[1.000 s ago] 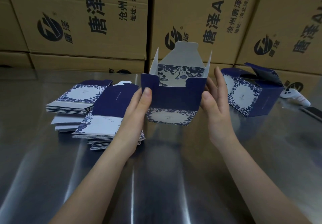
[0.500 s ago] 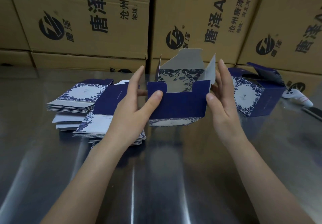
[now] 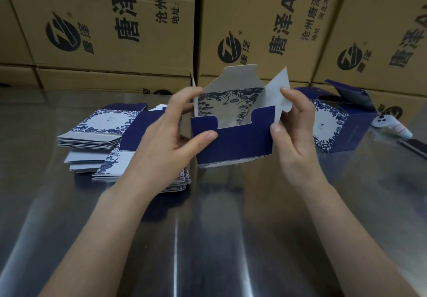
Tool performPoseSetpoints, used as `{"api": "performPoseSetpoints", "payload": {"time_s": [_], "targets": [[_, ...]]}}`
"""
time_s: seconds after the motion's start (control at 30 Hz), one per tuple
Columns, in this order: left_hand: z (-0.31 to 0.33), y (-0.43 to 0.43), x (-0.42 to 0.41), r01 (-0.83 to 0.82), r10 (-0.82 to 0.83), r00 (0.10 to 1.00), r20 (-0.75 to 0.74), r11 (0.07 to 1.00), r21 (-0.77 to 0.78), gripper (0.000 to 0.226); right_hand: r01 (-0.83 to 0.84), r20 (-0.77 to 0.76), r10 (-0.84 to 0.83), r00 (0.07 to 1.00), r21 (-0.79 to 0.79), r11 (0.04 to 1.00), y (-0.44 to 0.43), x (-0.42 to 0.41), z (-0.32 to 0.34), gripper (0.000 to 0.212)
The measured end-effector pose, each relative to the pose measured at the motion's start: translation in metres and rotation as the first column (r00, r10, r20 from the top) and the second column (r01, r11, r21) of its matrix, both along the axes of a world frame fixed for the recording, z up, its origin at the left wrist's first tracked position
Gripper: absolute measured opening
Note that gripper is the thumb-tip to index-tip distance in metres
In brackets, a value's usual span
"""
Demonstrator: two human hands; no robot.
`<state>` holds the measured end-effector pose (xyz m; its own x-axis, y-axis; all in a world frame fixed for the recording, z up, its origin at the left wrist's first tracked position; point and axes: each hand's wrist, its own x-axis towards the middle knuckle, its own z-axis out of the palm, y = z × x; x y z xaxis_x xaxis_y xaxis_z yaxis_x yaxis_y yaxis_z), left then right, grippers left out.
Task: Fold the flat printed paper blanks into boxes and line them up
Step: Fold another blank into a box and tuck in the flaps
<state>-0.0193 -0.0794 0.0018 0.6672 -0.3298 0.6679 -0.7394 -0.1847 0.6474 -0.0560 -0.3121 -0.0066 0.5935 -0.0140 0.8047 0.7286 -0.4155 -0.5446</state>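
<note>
A half-formed navy and white floral paper box is held above the steel table, its open end toward me and its flaps standing up. My left hand grips its left side, thumb on the navy front panel and fingers over the left wall. My right hand holds the right side, thumb at the front corner and fingers on the white right flap. A pile of flat printed blanks lies to the left, partly hidden by my left hand. One folded box with a raised lid stands at the right.
Large brown cartons with black print form a wall along the back of the shiny steel table. A white controller and a dark flat object lie at the far right edge.
The box has been lifted and tilted toward me. My left fingers have come over its left wall and my right fingers have curled onto the right flap, bending it inward.
</note>
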Motion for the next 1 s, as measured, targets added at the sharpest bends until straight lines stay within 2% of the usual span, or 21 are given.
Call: {"api": "performPoseSetpoints", "payload": {"time_s": [0.13, 0.3, 0.43, 0.6, 0.8, 1.0], "targets": [[-0.002, 0.000, 0.001, -0.034, 0.027, 0.998, -0.053, 0.991, -0.127, 0.060, -0.010, 0.019, 0.010, 1.000, 0.026, 1.000, 0.003, -0.001, 0.000, 0.042], [-0.006, -0.007, 0.000, -0.152, 0.144, 0.988, -0.056, 0.968, -0.200, 0.061, 0.008, 0.037, -0.010, 0.999, 0.051, 0.999, 0.005, 0.000, -0.002, 0.042], [-0.011, -0.013, 0.000, -0.266, 0.271, 0.963, -0.004, 0.944, -0.195, 0.066, 0.106, 0.086, -0.107, 0.991, 0.017, 0.994, 0.009, 0.002, -0.006, 0.053], [-0.016, -0.021, -0.003, -0.336, 0.348, 0.936, 0.054, 0.928, -0.160, 0.074, 0.182, 0.108, -0.180, 0.978, -0.011, 0.983, 0.012, 0.005, -0.011, 0.061], [-0.021, -0.025, -0.003, -0.368, 0.381, 0.919, 0.100, 0.920, -0.133, 0.087, 0.151, 0.068, -0.151, 0.986, 0.014, 0.988, 0.018, 0.003, -0.012, 0.073], [-0.025, -0.027, -0.004, -0.400, 0.405, 0.902, 0.149, 0.914, -0.065, 0.075, 0.276, 0.062, -0.271, 0.961, -0.111, 0.955, 0.018, 0.001, -0.007, 0.075]]}}
